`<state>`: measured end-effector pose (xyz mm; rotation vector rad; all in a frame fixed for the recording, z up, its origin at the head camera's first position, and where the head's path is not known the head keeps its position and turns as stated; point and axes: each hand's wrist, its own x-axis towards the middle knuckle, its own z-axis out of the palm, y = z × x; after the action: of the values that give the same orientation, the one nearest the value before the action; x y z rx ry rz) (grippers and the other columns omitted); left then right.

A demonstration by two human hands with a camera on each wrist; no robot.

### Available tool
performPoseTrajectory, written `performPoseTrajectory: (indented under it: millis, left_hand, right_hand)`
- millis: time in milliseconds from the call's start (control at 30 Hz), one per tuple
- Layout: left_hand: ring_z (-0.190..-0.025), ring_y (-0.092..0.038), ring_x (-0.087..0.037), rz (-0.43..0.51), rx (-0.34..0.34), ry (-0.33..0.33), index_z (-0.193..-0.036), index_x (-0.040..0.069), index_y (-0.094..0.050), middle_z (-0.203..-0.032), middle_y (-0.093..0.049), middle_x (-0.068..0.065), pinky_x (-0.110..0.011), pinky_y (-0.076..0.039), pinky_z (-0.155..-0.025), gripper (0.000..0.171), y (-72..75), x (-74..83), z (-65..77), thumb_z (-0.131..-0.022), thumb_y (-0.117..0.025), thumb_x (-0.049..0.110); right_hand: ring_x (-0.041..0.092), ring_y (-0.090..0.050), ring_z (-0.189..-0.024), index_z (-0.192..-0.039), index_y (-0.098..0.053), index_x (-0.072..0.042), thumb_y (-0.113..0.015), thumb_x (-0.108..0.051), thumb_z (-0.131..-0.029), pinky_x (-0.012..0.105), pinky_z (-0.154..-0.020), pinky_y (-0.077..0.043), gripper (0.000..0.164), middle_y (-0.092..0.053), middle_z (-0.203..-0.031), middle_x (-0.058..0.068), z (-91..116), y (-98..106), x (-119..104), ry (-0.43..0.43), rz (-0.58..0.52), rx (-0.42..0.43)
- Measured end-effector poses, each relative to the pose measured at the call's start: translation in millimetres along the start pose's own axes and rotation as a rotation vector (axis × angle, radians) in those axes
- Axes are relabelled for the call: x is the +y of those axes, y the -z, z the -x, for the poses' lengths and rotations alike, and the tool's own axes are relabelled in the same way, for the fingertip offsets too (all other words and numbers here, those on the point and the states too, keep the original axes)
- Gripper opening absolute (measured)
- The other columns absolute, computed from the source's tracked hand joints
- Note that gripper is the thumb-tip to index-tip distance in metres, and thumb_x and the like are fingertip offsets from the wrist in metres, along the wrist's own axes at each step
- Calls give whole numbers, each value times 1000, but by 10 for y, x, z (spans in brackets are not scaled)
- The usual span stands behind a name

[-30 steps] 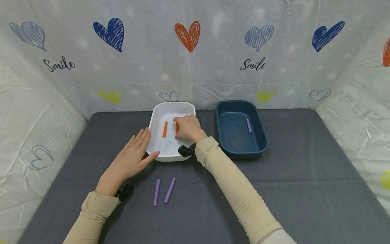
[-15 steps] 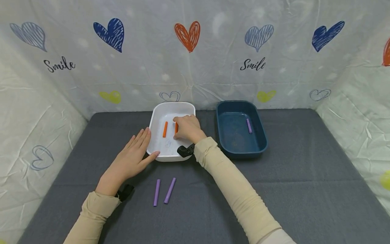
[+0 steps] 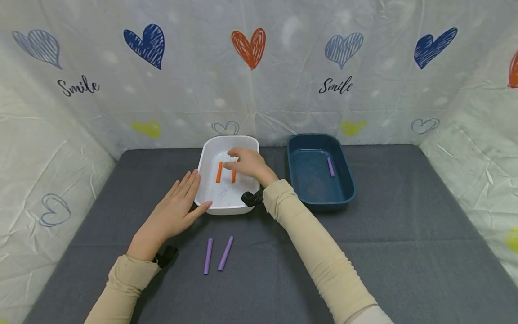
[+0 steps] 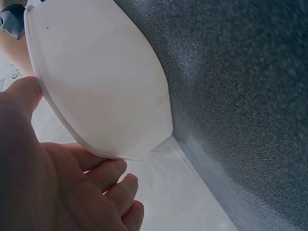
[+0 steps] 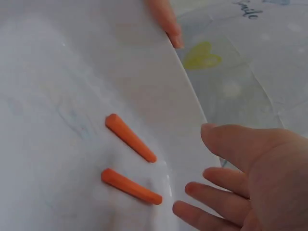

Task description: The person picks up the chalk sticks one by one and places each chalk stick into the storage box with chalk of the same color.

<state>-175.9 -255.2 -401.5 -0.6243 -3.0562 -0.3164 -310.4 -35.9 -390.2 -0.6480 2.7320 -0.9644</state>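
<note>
Inside the white tray (image 3: 222, 200) lie two short orange sticks, a left one (image 3: 219, 172) and a right one (image 3: 233, 177), roughly side by side. My right hand (image 3: 251, 164) hovers over the right stick, thumb and fingers apart; in the right wrist view the hand (image 5: 274, 178) holds nothing and both orange sticks (image 5: 130, 138) lie free on the tray's floor. My left hand (image 3: 174, 209) rests against the tray's left rim with its fingers extended. In the left wrist view, its thumb and fingers (image 4: 118, 192) touch the rim of the tray (image 4: 101, 82).
A dark blue tray (image 3: 321, 204) stands to the right with one purple stick (image 3: 330, 167) in it. Two purple sticks, one on the left (image 3: 208, 256) and one on the right (image 3: 225, 253), lie on the grey cloth (image 3: 384, 252) in front. A patterned white curtain (image 3: 291, 90) hangs behind.
My right hand has let go of the right orange stick; its fingers have spread and risen slightly. That stick stays on the tray's floor. The left hand has not moved.
</note>
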Motion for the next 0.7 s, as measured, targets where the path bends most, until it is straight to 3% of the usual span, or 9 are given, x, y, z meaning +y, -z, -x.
performPoseTrajectory:
  millis: [200, 400, 700]
  left_hand:
    - [-151, -6, -36, 8, 2, -3, -156, -5, -10, -164, -6, -20, -50, -7, -122, 86, 3, 18, 10, -103, -42, 54]
    - [-151, -6, -36, 4, 0, 0, -156, -5, -10, -164, -6, -20, -51, -7, -122, 86, -5, 20, 11, -103, -42, 54]
    - [-151, -6, -35, -3, -1, 4, -156, -5, -10, -164, -6, -19, -52, -8, -121, 86, 23, 19, 10, -103, -42, 55]
  right_hand:
    - [26, -51, -130, -140, -54, -1, -59, -31, -100, 35, -104, -45, 51, -57, -138, 14, 40, 143, -49, 28, -206, -50]
    - [25, -53, -125, -138, -56, -2, -58, -31, -100, 36, -99, -48, 48, -58, -134, 13, 124, 266, -104, 23, -219, -43]
    - [23, -55, -122, -134, -60, -6, -58, -29, -101, 35, -95, -50, 41, -62, -130, 10, 298, 489, -172, 81, -202, -18]
